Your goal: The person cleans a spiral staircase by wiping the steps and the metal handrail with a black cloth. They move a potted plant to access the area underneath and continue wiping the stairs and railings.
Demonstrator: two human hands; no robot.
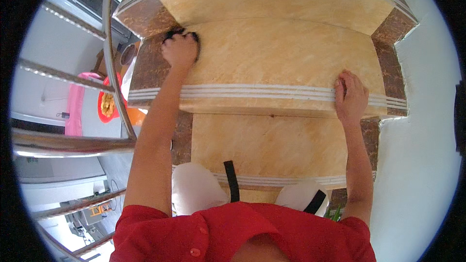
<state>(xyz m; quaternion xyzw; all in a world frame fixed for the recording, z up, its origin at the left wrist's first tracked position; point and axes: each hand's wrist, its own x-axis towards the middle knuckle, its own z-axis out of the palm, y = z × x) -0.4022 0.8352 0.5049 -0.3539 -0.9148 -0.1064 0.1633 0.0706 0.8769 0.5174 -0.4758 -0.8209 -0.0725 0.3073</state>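
My left hand (180, 51) grips a dark cloth (197, 45), bunched and pressed against a stair tread (262, 54). It sits at the tread's back left, where the yellow marbled surface meets a dark brown border (149, 58). Most of the cloth is hidden under my fingers. On the same tread's right side, my right hand (351, 96) rests across the pale striped nosing (255, 91). Its fingers are curled, and a dark gap shows between thumb and forefinger; whether anything is inside cannot be made out.
A metal railing (109, 43) with twisted bars runs along the left. Beyond it, lower down, are a red bowl (118, 83) with yellowish pieces and a pink cloth (75, 109). A white wall (415, 153) borders the right. Green leaves (334, 214) show near my right arm.
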